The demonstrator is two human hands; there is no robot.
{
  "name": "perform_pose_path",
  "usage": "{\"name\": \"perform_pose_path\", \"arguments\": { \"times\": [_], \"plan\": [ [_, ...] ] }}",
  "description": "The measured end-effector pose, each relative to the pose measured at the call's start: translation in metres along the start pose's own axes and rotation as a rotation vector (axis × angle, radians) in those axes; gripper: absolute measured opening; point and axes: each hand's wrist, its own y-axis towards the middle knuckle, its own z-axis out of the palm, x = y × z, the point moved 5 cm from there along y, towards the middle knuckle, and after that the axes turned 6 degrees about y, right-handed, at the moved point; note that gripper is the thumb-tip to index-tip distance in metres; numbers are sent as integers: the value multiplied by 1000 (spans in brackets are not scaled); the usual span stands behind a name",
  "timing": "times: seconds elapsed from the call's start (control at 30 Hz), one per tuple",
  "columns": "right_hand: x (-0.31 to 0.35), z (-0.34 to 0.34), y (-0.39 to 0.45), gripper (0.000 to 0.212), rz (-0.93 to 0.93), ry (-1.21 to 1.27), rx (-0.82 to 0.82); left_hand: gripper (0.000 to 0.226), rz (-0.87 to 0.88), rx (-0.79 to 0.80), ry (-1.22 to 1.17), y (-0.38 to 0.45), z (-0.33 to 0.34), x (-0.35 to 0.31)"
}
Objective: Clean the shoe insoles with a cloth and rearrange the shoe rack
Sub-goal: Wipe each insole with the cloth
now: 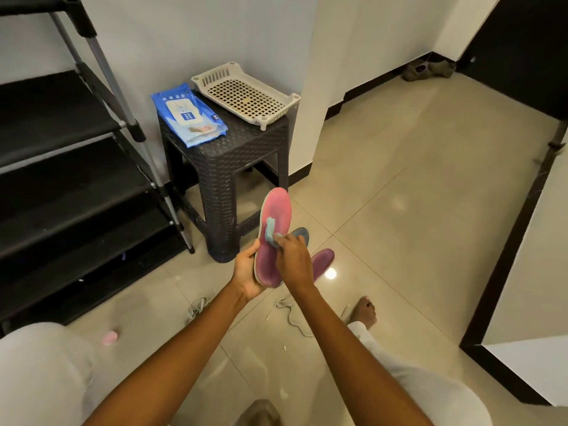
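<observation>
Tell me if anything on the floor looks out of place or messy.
Yes. Loose shoelaces lie tangled on the tiles near the bare foot, another bundle sits left of them, and a small pink item lies by the shoe rack. Two more insoles lie on the floor.

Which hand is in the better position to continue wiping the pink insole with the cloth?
The right hand. It already pinches the light blue cloth against the pink insole. The left hand grips the insole's lower edge from behind and steadies it, so it is not free.
</observation>
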Motion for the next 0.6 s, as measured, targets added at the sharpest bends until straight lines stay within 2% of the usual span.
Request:
{"name": "perform_pose_path", "arguments": {
  "times": [0.13, 0.27, 0.3, 0.4, 0.47, 0.53, 0.6],
  "plan": [
    [-4, 7, -23, 26, -143, -33, -57, 47, 19, -14, -23, 12, 1, -8],
    [-1, -3, -27, 31, -240, 30, 59, 50, 8, -5, -44, 13, 1, 2],
    [1, -9, -22, 30, -225, 46, 42, 48, 6, 7, -37, 12, 4, 3],
    [-11, -27, 4, 21, -9, 119, -118, 37, 24, 8, -37, 13, 10, 5],
    [-17, -24, 10, 27, 64, 46, -68, 38, 1, 15, -25, 14, 15, 6],
    [-15, -6, 1, 29, 10, -28, 29, 45, -2, 10, -62, 16, 20, 4],
    [-12, 7, -17, 27, 7, 35, 51, 54, 7, -22, -90, 20, 20, 0]
  ]
}}
